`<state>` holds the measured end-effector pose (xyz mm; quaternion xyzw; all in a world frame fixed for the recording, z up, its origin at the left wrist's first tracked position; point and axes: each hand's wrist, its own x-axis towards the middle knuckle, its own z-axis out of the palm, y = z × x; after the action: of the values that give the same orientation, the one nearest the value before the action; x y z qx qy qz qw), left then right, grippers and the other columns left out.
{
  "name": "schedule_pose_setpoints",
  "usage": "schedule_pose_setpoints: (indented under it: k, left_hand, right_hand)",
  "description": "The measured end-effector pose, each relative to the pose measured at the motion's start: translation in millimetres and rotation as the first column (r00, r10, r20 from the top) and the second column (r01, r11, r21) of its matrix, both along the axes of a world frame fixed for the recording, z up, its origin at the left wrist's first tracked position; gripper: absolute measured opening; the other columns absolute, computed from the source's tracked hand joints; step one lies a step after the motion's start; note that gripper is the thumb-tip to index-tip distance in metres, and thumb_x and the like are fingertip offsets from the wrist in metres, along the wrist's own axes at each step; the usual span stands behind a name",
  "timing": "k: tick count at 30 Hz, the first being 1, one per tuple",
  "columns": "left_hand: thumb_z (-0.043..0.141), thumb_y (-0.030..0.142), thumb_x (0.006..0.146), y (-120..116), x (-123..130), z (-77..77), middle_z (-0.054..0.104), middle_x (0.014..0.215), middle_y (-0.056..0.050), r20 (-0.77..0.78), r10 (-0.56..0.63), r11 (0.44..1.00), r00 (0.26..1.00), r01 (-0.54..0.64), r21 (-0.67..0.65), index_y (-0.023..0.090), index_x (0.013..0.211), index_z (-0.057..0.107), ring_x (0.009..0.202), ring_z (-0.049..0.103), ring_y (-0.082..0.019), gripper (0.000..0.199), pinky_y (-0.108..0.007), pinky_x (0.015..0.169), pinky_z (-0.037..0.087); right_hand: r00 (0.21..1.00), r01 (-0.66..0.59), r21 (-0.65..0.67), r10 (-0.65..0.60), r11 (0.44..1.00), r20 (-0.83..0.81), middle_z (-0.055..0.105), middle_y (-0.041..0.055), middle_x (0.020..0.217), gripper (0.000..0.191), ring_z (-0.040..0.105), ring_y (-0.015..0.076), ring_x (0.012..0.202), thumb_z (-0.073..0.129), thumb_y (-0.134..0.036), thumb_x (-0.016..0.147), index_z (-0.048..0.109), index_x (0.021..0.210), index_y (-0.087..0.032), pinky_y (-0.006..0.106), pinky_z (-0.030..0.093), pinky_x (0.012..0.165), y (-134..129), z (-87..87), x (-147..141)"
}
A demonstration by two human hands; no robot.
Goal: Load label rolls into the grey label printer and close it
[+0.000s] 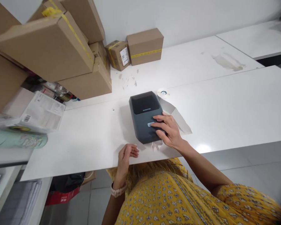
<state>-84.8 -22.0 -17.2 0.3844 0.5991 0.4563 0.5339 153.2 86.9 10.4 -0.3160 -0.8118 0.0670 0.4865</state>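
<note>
"Slate-grey label printer (142,129): where?"
"On white table (89,134), toward near side, for easy reach."
"Grip?"
"Right hand (170,129): fingers apart to reach its button (149,124), nothing clamped. Left hand (126,154): half-open, empty."

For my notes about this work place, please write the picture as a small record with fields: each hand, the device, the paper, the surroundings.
Right hand: on top of the dark device, one fingertip at its pale button
Left hand: at the table's front edge, fingers loosely curled, nothing visible in it
Device position: flat on the white table
Paper: white roll and loose strip beside the device
Surroundings: cardboard boxes, green bottle
</note>
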Motion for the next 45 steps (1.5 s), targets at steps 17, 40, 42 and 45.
schedule_pose_setpoints:
  k: [17,40,42,45]
  left_hand:
    - [0.043,0.053,0.106,23,45,4.1,0.023,0.177,-0.001,-0.218,0.084,0.943,0.972,-0.007,0.333,0.034,0.164,0.033,0.165,0.019,-0.025,0.062,-0.042,0.135,0.021]
    - [0.046,0.049,0.104,111,41,25.3,0.066,0.146,-0.009,-0.137,0.193,0.872,0.972,-0.106,0.477,0.023,0.137,0.065,0.141,0.058,-0.024,0.046,-0.04,0.121,0.043]
    - [0.045,0.049,0.105,110,45,32.8,0.069,0.143,-0.01,-0.168,0.088,0.882,0.982,0.002,0.472,0.022,0.135,0.068,0.139,0.06,-0.024,0.046,-0.042,0.121,0.043]
    - [0.054,0.043,0.1,114,46,40.6,0.073,0.136,-0.009,-0.298,-0.039,0.894,0.954,0.167,0.417,0.024,0.126,0.073,0.132,0.064,-0.027,0.037,-0.048,0.122,0.039]
  right_hand:
    - [0.962,0.089,-0.272,-0.153,0.958,-0.224,0.042,0.0085,0.165,0.039,0.04,0.03,0.153,0.041,-0.039,0.108,0.054,0.145,-0.032,0.057,0.042,0.119,-31,-23.1,-3]
    - [0.971,-0.026,-0.049,0.014,0.998,-0.237,0.064,0.0107,0.137,0.055,0.059,0.0271,0.133,0.03,-0.063,0.108,0.061,0.135,-0.027,0.048,0.047,0.113,86,98.7,-12]
    - [0.974,-0.025,-0.054,0.012,0.998,-0.228,0.064,0.0103,0.137,0.055,0.058,0.0273,0.133,0.029,-0.063,0.108,0.061,0.134,-0.027,0.049,0.047,0.114,83,97.6,-11]
    - [0.974,-0.023,-0.056,0.01,0.998,-0.226,0.064,0.0097,0.136,0.055,0.059,0.0269,0.132,0.028,-0.064,0.107,0.06,0.134,-0.028,0.049,0.047,0.113,84,98.2,-11]
